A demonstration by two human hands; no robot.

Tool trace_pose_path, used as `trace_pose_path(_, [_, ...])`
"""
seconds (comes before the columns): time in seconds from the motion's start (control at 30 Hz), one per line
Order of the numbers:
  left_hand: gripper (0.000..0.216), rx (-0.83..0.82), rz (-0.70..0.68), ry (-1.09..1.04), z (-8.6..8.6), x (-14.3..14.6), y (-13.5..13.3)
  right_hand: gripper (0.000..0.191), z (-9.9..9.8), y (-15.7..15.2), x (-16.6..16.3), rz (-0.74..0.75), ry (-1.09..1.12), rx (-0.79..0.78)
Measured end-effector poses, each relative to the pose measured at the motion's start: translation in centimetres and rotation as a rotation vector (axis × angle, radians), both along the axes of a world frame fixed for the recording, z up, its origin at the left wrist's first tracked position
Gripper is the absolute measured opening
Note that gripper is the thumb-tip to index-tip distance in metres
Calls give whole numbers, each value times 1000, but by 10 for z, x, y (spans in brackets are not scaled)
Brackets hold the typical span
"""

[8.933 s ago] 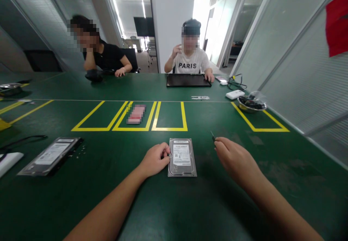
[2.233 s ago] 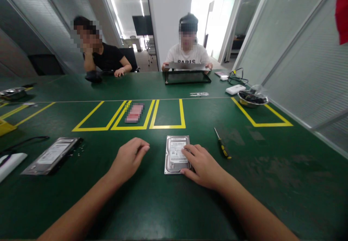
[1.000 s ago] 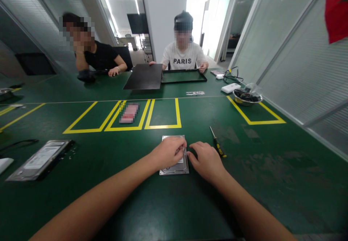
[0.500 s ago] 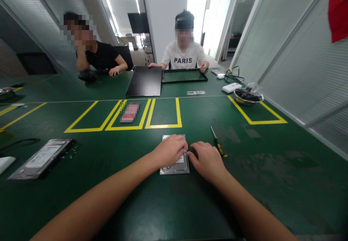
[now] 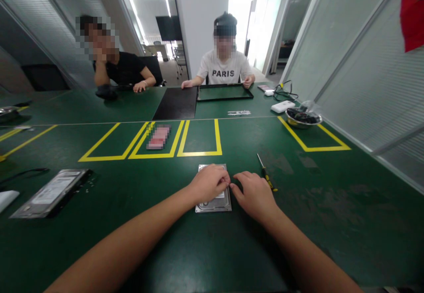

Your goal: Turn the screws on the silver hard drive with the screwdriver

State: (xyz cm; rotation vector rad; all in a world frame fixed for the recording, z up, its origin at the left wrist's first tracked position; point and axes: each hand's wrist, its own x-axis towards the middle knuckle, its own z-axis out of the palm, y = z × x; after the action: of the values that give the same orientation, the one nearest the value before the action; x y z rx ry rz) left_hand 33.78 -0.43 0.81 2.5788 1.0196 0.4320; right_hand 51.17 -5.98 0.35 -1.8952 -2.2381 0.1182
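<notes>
Loosely curled fingers (image 5: 222, 179) on hard drive (image 5: 216, 203)

bare shiny metal hard drive (image 5: 217, 203) with paper label on matt, scuffed green table (image 5: 331, 204).

Two bare forearms come up from the lower edge of the view, long and slim, each narrowing toward the wrist and uncovered along all of its visible length. The left hand (image 5: 210, 183) and the right hand (image 5: 253, 193) are bare as well, with plain knuckles and fingers. Whatever clothes the upper arms and shoulders lies outside the picture.
</notes>
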Motion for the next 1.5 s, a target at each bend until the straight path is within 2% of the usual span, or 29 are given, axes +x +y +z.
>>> trace_pose_path(0.4, [7, -45, 68, 27, -2, 5, 4, 26, 1, 0, -1, -5, 4, -5])
trace_pose_path(0.73, [7, 45, -1, -33, 0, 0, -3, 26, 2, -1, -1, -7, -12, -9])
trace_pose_path(1.03, [2, 11, -19, -133, -3, -4, -4, 27, 0, -1, -1, -7, -11, -16])
trace_pose_path(1.27, [4, -2, -21, -91, 1, -6, -3, 26, 3, -2, -1, 0, -4, -27])
trace_pose_path(1.5, [10, 51, -83, -53, 2, -8, -1, 26, 3, -1, -2, -1, 0, -30])
